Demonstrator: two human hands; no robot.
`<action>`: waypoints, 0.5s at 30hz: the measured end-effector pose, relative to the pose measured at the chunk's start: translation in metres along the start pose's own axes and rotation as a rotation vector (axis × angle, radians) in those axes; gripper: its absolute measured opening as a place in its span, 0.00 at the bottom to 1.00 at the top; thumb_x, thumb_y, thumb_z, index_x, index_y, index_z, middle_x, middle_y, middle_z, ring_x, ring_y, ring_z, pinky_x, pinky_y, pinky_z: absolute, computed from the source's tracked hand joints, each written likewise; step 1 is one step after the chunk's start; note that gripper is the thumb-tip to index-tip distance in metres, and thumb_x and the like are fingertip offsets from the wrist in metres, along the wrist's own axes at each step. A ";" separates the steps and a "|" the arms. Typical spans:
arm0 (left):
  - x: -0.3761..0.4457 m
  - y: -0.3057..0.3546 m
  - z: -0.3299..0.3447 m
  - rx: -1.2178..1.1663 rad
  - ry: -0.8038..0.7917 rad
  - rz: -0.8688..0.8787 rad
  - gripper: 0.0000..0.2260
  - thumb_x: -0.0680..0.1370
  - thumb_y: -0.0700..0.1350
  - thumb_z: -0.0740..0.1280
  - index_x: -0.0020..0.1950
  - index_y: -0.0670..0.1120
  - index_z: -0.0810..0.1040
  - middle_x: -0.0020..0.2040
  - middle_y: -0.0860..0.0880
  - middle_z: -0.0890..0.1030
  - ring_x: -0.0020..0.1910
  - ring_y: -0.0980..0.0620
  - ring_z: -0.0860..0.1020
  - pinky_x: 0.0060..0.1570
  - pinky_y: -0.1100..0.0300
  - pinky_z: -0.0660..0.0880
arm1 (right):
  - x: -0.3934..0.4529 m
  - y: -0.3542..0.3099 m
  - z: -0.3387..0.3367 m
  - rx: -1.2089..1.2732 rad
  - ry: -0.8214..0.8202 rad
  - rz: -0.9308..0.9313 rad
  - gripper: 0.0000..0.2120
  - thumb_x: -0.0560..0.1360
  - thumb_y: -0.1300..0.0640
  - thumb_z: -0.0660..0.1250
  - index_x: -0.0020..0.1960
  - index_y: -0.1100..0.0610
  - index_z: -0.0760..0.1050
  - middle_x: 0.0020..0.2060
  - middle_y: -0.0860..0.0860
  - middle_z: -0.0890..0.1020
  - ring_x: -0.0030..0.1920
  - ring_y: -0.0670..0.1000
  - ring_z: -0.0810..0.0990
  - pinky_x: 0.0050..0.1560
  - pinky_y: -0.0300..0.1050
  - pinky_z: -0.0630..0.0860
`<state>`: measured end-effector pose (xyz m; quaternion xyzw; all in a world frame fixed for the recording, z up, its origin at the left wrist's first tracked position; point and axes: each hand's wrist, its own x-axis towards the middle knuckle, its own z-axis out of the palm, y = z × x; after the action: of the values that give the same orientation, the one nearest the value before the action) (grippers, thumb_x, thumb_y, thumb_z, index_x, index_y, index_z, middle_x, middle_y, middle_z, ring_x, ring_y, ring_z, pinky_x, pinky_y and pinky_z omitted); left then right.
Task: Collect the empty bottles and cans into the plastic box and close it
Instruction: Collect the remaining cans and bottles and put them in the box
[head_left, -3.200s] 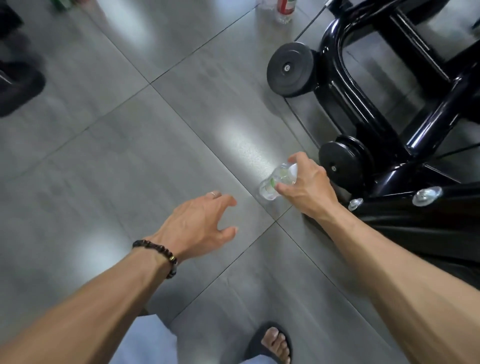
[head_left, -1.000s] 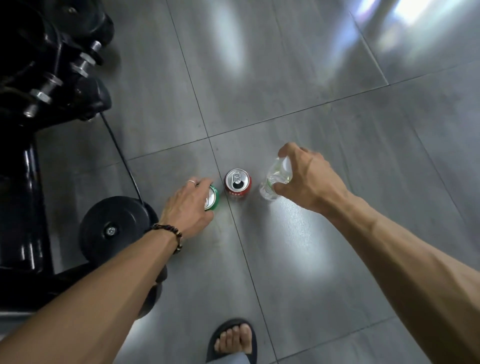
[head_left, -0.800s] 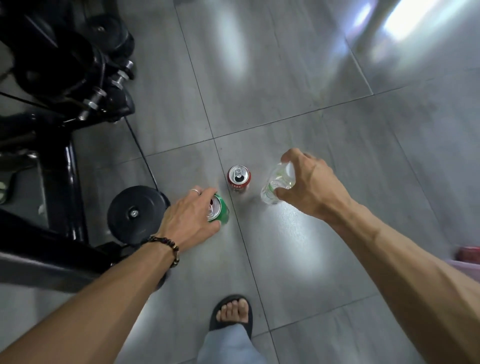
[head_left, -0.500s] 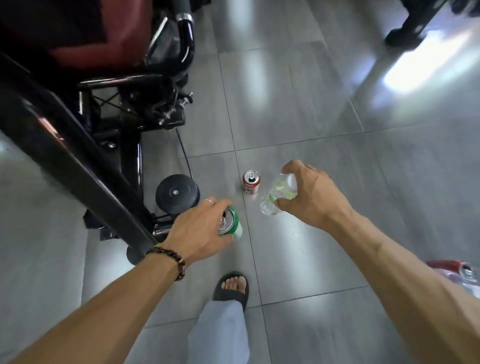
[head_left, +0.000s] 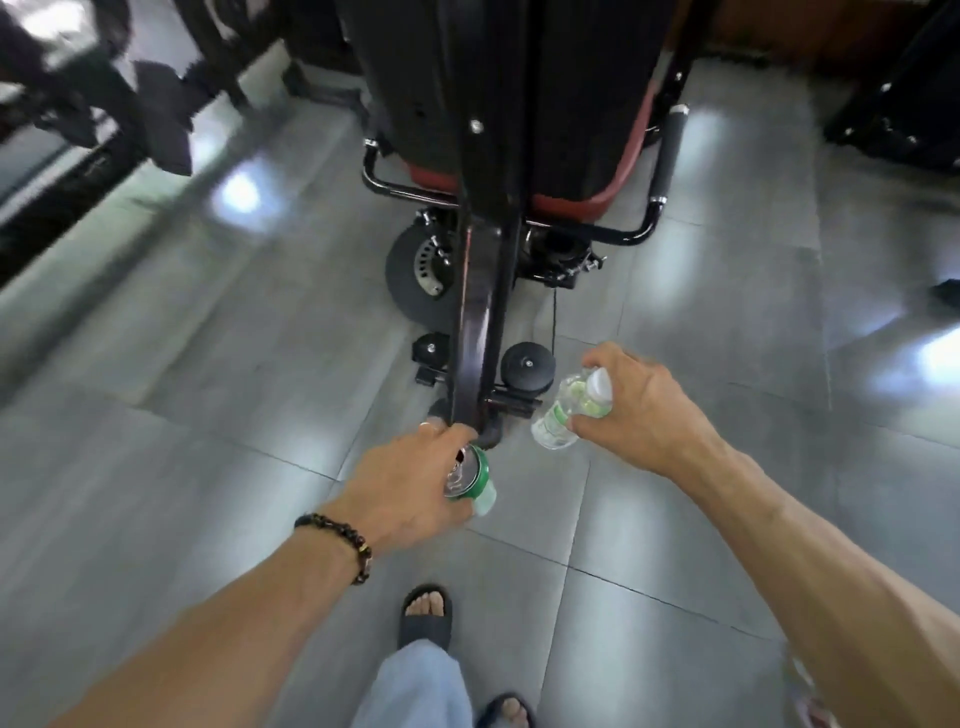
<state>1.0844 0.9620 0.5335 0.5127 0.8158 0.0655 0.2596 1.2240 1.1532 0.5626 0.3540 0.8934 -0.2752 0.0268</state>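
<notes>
Both hands are gripping collected items. The left hand (head_left: 410, 486) is closing its fingers around a green drink can (head_left: 470, 486), opened top tilted toward the camera. The right hand (head_left: 631, 410) is pinching a clear plastic bottle (head_left: 558, 418) near its white cap, the body hanging down and to the left, clear of the grey tiled floor (head_left: 208, 364).

Step in hand, as judged: carrying two empties toward the plastic box. That box is not appearing in the head view, nor is any further bottle or can on the visible floor. A black exercise machine (head_left: 493, 156) with red trim is standing directly ahead.

Next move: locating the box, then releasing both items inside it before shutting the lid.

Markings: the bottle is carrying a green-and-white label; the can's printing is blurred. No writing is legible.
</notes>
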 end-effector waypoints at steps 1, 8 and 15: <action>-0.018 -0.010 -0.008 -0.010 0.019 -0.025 0.28 0.68 0.62 0.66 0.64 0.56 0.65 0.57 0.52 0.74 0.53 0.47 0.77 0.51 0.51 0.76 | -0.001 -0.022 -0.003 -0.012 -0.012 -0.031 0.24 0.68 0.52 0.73 0.61 0.53 0.69 0.52 0.52 0.77 0.48 0.56 0.76 0.48 0.49 0.75; -0.148 -0.085 -0.060 -0.147 0.202 -0.237 0.34 0.59 0.68 0.53 0.63 0.58 0.67 0.55 0.55 0.74 0.48 0.49 0.78 0.48 0.54 0.76 | -0.010 -0.194 0.007 -0.106 -0.092 -0.275 0.25 0.69 0.52 0.73 0.62 0.52 0.69 0.55 0.53 0.77 0.55 0.56 0.76 0.54 0.49 0.73; -0.299 -0.187 -0.083 -0.241 0.316 -0.449 0.32 0.59 0.67 0.55 0.61 0.59 0.67 0.53 0.56 0.72 0.48 0.50 0.77 0.47 0.58 0.73 | -0.049 -0.379 0.072 -0.171 -0.178 -0.522 0.25 0.68 0.49 0.73 0.62 0.50 0.69 0.55 0.51 0.77 0.55 0.55 0.75 0.54 0.48 0.72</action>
<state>0.9951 0.6283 0.6412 0.2683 0.9254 0.1819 0.1962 1.0054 0.8598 0.6930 0.0827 0.9684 -0.2266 0.0632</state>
